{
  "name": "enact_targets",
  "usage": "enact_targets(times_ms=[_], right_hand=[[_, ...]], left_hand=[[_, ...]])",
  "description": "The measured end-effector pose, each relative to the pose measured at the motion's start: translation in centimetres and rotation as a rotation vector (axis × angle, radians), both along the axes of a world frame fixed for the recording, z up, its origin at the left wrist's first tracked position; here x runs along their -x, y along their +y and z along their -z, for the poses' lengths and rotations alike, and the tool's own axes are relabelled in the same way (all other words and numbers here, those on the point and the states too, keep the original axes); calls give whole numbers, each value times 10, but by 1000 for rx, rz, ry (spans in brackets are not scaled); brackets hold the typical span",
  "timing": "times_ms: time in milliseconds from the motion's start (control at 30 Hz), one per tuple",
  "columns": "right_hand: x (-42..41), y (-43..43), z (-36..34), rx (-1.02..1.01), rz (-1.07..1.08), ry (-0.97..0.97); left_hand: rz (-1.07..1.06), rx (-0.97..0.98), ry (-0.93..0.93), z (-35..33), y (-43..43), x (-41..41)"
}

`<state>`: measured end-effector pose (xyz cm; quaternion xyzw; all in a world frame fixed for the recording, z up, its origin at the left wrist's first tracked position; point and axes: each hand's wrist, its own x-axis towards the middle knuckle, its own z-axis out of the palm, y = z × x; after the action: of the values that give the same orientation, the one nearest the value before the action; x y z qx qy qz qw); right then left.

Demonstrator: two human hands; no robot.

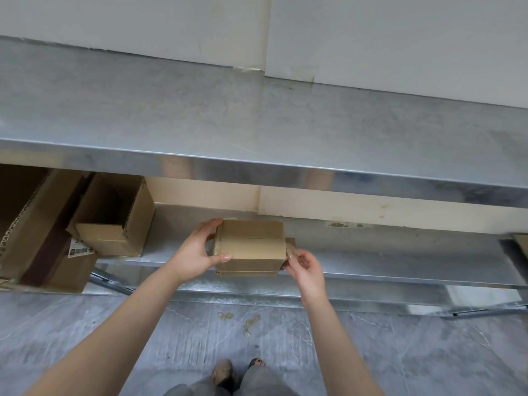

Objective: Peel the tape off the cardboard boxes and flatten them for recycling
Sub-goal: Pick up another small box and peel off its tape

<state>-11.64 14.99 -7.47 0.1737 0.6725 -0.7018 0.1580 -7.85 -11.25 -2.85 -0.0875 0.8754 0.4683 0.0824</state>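
Two hands (194, 254), at least three cardboard boxes (250, 248), two tape scraps (251, 322)

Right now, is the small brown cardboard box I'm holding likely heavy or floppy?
Probably light: the left hand grips the small brown cardboard box by one end. Likely stiff, since its flaps look shut. The clear tape pinched by the right hand looks crumpled, so probably limp.

A long stainless-steel worktop (257, 115) runs along plain white wall panels (400, 38). Beneath it, a steel lower shelf (400, 261) backs onto a cream wall (371, 207). The floor (85, 324) is grey, marbled and scuffed.
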Motion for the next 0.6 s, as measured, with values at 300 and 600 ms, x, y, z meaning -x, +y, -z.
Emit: enact_targets(times_ms=[300, 600], right_hand=[[19, -8, 2, -461, -104, 200], [23, -18, 6, -289, 14, 33]], left_hand=[[14, 21, -9, 2, -2, 3], [11, 46, 6, 2, 1, 5]])
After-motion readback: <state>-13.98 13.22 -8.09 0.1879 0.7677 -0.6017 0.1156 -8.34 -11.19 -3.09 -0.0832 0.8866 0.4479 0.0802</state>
